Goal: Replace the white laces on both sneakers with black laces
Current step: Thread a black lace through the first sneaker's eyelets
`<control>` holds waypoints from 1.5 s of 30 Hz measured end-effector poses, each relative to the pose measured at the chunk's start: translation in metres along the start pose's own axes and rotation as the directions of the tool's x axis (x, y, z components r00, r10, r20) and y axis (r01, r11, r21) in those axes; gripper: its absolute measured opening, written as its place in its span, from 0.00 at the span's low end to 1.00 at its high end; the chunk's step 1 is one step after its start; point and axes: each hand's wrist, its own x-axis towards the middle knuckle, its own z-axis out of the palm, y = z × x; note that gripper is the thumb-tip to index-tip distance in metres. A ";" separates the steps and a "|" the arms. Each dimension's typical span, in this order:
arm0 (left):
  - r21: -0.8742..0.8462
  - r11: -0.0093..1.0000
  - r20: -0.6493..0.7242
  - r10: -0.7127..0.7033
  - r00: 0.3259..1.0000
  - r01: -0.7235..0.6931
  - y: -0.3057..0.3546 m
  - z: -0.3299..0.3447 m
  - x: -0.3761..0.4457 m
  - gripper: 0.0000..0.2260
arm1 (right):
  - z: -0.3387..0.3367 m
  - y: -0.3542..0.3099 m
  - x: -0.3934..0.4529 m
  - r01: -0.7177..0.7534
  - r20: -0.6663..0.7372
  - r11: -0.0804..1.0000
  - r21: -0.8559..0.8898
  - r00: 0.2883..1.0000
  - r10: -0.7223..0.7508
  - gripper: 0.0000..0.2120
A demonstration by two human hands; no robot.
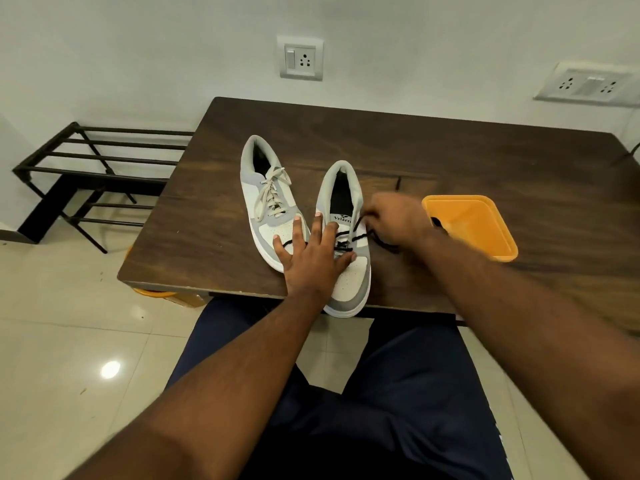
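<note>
Two grey and white sneakers stand side by side on the dark wooden table point(450, 157), toes toward me. The left sneaker point(266, 199) carries white laces point(272, 192). The right sneaker point(346, 237) has a black lace point(360, 237) threaded through its lower eyelets, with its loose end trailing to the right. My left hand point(313, 258) lies flat with spread fingers on the right sneaker's toe and lower eyelets. My right hand point(394, 216) is beside the sneaker's right edge, fingers curled and pinching the black lace.
An orange plastic tub point(498, 237) sits on the table right of my right hand. A black metal rack point(93, 174) stands on the tiled floor to the left. The right sneaker's toe overhangs the table's near edge. My legs are below it.
</note>
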 end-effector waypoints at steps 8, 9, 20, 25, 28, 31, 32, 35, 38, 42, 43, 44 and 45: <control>-0.024 1.000 0.008 0.009 1.000 -0.008 -0.002 0.000 0.000 0.28 | -0.101 0.034 0.070 -0.205 -0.199 0.979 0.005 0.959 0.202 0.09; -0.021 1.000 0.006 0.008 1.000 -0.007 -0.001 0.000 0.000 0.28 | -0.097 0.032 0.071 -0.192 -0.184 0.980 0.048 0.963 0.198 0.11; -0.016 1.000 0.009 0.011 1.000 -0.011 -0.002 0.002 0.001 0.27 | 0.034 -0.010 -0.002 -0.413 0.037 0.564 0.715 0.828 0.559 0.16; 0.000 1.000 0.013 0.003 1.000 -0.003 -0.003 0.003 0.001 0.29 | 0.056 -0.028 -0.007 -0.407 0.166 0.310 0.860 0.795 0.584 0.13; -0.012 1.000 0.021 -0.003 1.000 0.003 -0.004 0.004 -0.001 0.29 | 0.047 -0.033 -0.001 -0.397 0.118 0.359 0.845 0.793 0.598 0.10; -0.019 1.000 0.018 0.010 1.000 -0.010 -0.004 0.004 0.000 0.29 | 0.004 -0.014 0.023 -0.328 -0.035 0.395 0.858 0.730 0.683 0.12; -0.024 1.000 0.014 0.007 1.000 -0.007 -0.004 0.004 -0.001 0.28 | -0.016 -0.004 0.033 -0.291 -0.075 0.384 0.876 0.704 0.706 0.13; -0.054 0.999 0.017 0.006 1.000 -0.005 -0.004 0.003 -0.001 0.28 | -0.056 0.015 0.052 -0.262 -0.160 0.504 0.823 0.745 0.648 0.16; -0.044 0.999 0.000 -0.012 1.000 0.012 -0.005 0.006 -0.002 0.29 | -0.042 0.005 0.046 -0.276 -0.066 0.499 0.822 0.823 0.564 0.12; -0.044 0.999 0.006 -0.024 1.000 0.024 -0.003 0.005 0.000 0.29 | 0.003 -0.010 0.015 -0.394 0.193 0.339 0.854 0.846 0.497 0.11; -0.042 0.999 0.012 -0.021 1.000 0.022 -0.002 0.005 0.000 0.29 | 0.012 -0.011 0.006 -0.403 0.215 0.331 0.853 0.850 0.482 0.09; -0.037 0.999 0.016 -0.019 1.000 0.020 -0.003 0.005 0.000 0.29 | 0.023 -0.012 -0.002 -0.404 0.226 0.325 0.855 0.854 0.468 0.07; -0.033 0.999 0.018 -0.018 1.000 0.018 -0.003 0.004 0.000 0.29 | 0.031 -0.012 -0.009 -0.392 0.219 0.326 0.860 0.861 0.459 0.07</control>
